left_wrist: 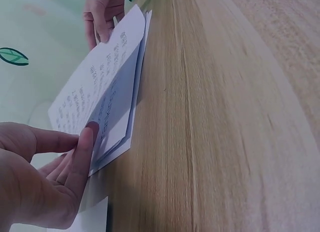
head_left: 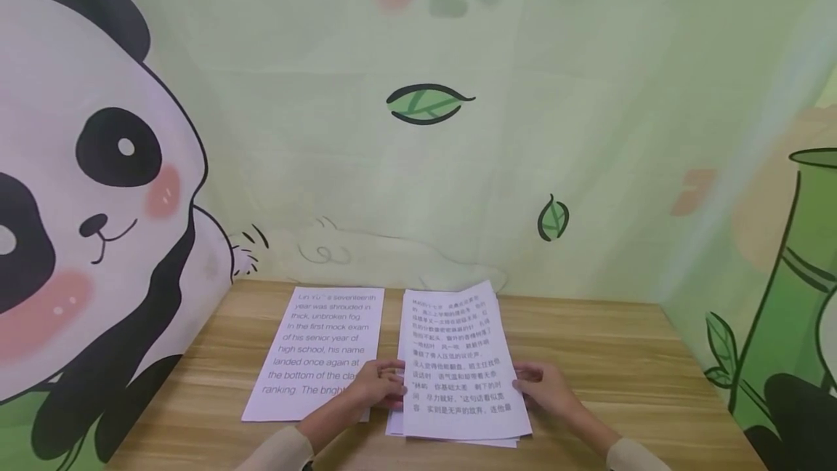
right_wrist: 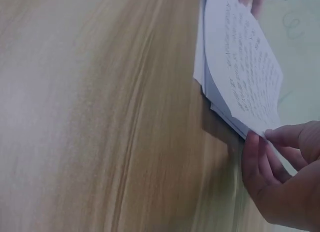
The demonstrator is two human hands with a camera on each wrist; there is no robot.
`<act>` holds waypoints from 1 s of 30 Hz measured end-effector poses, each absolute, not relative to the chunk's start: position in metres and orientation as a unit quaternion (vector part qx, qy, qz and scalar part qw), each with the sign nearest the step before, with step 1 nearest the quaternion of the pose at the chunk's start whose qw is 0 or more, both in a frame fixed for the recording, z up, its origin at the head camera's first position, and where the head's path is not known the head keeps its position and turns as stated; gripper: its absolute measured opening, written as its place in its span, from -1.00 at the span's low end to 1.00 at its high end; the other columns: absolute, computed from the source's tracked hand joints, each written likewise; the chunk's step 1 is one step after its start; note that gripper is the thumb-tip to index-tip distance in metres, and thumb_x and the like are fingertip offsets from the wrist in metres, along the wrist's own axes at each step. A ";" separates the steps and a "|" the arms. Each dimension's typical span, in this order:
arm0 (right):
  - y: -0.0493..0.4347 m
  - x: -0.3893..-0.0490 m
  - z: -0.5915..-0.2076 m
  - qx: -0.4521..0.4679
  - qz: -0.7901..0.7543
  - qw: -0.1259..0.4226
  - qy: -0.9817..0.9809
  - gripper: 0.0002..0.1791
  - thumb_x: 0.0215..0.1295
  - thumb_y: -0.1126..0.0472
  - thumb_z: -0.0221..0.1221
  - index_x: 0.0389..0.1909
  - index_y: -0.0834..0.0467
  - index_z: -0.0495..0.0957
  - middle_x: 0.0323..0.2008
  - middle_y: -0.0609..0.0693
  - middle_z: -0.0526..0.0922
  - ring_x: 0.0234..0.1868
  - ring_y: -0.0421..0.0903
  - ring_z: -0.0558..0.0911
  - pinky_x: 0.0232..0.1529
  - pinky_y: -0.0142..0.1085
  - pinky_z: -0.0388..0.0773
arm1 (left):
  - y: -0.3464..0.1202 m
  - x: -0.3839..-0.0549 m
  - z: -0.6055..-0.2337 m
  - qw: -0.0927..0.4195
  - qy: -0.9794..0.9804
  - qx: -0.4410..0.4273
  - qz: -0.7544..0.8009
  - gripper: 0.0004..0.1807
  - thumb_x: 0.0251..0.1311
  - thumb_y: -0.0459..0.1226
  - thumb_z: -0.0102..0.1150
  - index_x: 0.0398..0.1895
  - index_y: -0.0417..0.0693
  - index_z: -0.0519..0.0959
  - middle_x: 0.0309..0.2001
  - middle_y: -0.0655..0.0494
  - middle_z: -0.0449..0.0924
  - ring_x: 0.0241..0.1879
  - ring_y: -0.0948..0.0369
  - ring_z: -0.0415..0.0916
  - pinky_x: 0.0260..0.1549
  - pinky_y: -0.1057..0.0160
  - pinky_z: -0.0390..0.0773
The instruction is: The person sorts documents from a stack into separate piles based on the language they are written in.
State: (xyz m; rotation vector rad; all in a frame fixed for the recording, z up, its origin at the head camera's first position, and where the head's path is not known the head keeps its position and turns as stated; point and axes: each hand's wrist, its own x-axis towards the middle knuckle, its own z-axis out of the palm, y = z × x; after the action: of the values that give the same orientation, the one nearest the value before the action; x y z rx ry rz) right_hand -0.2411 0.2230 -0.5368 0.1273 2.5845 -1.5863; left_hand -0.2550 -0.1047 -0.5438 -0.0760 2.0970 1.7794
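A sheet of paper (head_left: 458,365) printed with Chinese text lies slightly raised over several other sheets (left_wrist: 131,123) in a loose pile. My left hand (head_left: 369,389) pinches its left edge between thumb and fingers, as the left wrist view shows up close. At the opposite edge, my right hand (right_wrist: 282,174) pinches the same sheet, thumb on top and fingers below. In the left wrist view the page bows up off the pile, and print shows on the sheet under it. The lower sheets are mostly hidden, with edges and corners sticking out unevenly.
To the left of the pile lies paper with large English print (head_left: 320,347), its lower right part covered by my left hand. Both rest on a wood-grain table (head_left: 621,355). Behind it hangs a pale green cloth backdrop (head_left: 314,151) with panda and leaf drawings.
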 end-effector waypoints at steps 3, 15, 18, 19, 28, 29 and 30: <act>0.228 -0.241 -0.537 0.033 -0.545 0.066 0.835 -0.57 0.26 0.43 0.25 0.16 0.44 0.54 -0.11 0.28 0.73 -0.22 0.00 0.74 -0.28 -0.18 0.77 | -0.103 -0.254 -0.544 0.189 0.746 -0.019 0.638 -0.34 0.11 -0.60 0.24 0.35 -0.41 0.38 -0.09 -0.24 0.67 -0.32 0.20 0.71 -0.28 0.21 0.77; 0.259 -0.238 -0.538 0.026 -0.605 0.130 0.785 -0.42 0.36 0.37 0.19 0.34 0.51 0.34 -0.01 0.31 0.70 -0.09 0.03 0.75 -0.07 -0.05 0.76 | -0.095 -0.252 -0.543 0.185 0.726 0.005 0.663 -0.33 0.15 -0.56 0.23 0.38 -0.37 0.35 -0.10 -0.19 0.67 -0.27 0.19 0.69 -0.20 0.18 0.77; 0.271 -0.236 -0.538 0.025 -0.603 0.141 0.785 -0.41 0.38 0.34 0.18 0.35 0.50 0.32 -0.01 0.27 0.71 -0.05 0.05 0.75 -0.04 -0.04 0.75 | -0.087 -0.253 -0.543 0.186 0.720 0.020 0.669 -0.35 0.15 -0.55 0.23 0.37 -0.38 0.35 -0.13 -0.15 0.67 -0.27 0.20 0.68 -0.20 0.19 0.77; 0.275 -0.236 -0.537 0.026 -0.602 0.144 0.785 -0.41 0.38 0.34 0.19 0.36 0.50 0.31 -0.02 0.26 0.72 -0.04 0.06 0.75 -0.03 -0.03 0.75 | -0.084 -0.253 -0.543 0.185 0.717 0.022 0.672 -0.35 0.14 -0.56 0.23 0.36 -0.38 0.36 -0.14 -0.16 0.68 -0.28 0.20 0.68 -0.21 0.18 0.77; 0.310 -0.230 -0.536 0.050 -0.616 0.152 0.772 -0.34 0.40 0.29 0.20 0.41 0.49 0.25 -0.03 0.15 0.74 -0.05 0.01 0.75 -0.04 -0.07 0.74 | -0.054 -0.256 -0.544 0.203 0.704 0.034 0.679 -0.40 0.17 -0.53 0.25 0.33 -0.30 0.42 -0.17 -0.07 0.66 -0.34 0.23 0.66 -0.25 0.22 0.77; 0.314 -0.230 -0.536 0.051 -0.614 0.153 0.773 -0.34 0.40 0.28 0.21 0.42 0.48 0.25 -0.01 0.17 0.74 -0.04 0.01 0.75 -0.04 -0.07 0.74 | -0.050 -0.257 -0.544 0.207 0.703 0.034 0.679 -0.39 0.17 -0.53 0.25 0.34 -0.29 0.42 -0.16 -0.07 0.66 -0.33 0.22 0.67 -0.25 0.22 0.77; 0.319 -0.229 -0.536 0.049 -0.611 0.155 0.774 -0.32 0.40 0.27 0.21 0.42 0.48 0.23 0.02 0.20 0.73 -0.03 0.01 0.75 -0.04 -0.07 0.74 | -0.046 -0.258 -0.544 0.211 0.702 0.034 0.679 -0.39 0.17 -0.53 0.25 0.34 -0.28 0.42 -0.15 -0.07 0.67 -0.33 0.22 0.67 -0.26 0.23 0.76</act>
State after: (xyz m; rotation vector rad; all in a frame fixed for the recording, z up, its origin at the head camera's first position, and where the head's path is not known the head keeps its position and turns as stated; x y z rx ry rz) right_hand -0.2291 0.3191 -0.5363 0.1406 2.2187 -1.7512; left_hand -0.2575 -0.0459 -0.5438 0.0948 1.9514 1.8860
